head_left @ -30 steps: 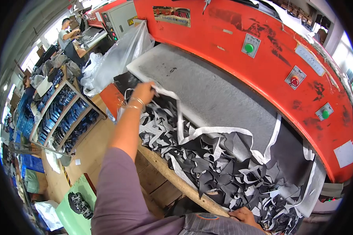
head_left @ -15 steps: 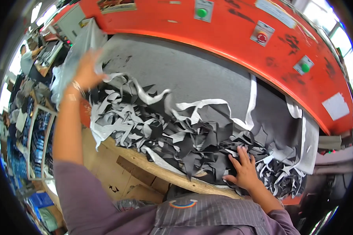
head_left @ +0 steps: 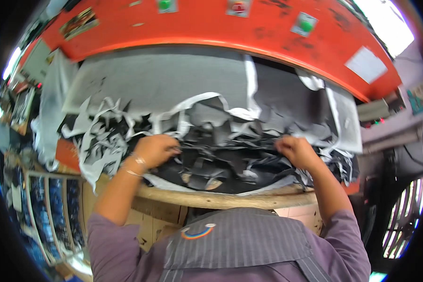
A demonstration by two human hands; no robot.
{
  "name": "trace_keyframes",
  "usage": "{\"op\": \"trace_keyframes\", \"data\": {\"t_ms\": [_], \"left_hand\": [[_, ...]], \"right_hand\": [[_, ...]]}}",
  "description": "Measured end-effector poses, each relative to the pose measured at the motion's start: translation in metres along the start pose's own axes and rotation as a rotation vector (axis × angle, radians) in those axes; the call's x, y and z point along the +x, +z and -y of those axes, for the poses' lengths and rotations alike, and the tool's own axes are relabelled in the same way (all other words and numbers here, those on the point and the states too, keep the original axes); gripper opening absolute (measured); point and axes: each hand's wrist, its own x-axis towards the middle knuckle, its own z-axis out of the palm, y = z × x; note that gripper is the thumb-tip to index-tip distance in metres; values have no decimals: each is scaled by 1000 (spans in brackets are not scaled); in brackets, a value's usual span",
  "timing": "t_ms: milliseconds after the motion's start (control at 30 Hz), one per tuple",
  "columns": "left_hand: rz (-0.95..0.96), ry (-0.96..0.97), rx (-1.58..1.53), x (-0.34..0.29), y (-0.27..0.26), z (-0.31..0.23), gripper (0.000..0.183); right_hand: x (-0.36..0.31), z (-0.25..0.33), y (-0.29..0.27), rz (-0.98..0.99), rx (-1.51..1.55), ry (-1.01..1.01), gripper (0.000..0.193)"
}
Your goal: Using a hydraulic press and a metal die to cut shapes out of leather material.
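Black and pale grey scraps, thin and ragged-edged, lie in a tangled heap between and around the two bare hands I follow from a distance through the head camera. The left hand reaches into the heap with its fingers curled inward; the right hand mirrors it across the pile, fingers bent down toward the dark pieces. Blur hides the fingertips, so I cannot tell whether either hand is pinching a scrap or merely resting on it. I judge the step in hand to be two-handed gathering of these loose pieces; from here, I would say the next move calls for a sure hold on both sides, since such interlocked strips could snag. Nearer the body than both hands runs a wooden rail. Beyond them, a grey board slopes back under a red machine, and a white strip runs down the sheet ahead of the gap between the hands. As for writing, I can read none: the picture label far beyond the left hand is too blurred, the white paper beyond the right hand shows no legible marks, and the apron's rainbow patch shows no lettering I can make out.
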Motion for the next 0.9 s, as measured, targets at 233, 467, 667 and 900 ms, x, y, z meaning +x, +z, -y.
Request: {"op": "trace_keyframes", "data": {"t_ms": [233, 467, 667, 900], "left_hand": [[-215, -37, -87, 21, -47, 5, 13], [83, -183, -111, 32, -87, 25, 30], [-3, -147, -228, 60, -129, -41, 53], [-60, -386, -1226, 202, 21, -78, 42]], "right_hand": [[-29, -17, -48, -469, 262, 129, 17], [-102, -56, -43, -408, 35, 216, 21], [-134, -136, -93, -664, 242, 355, 27], [-85, -259, -137, -744, 94, 659, 54]]}}
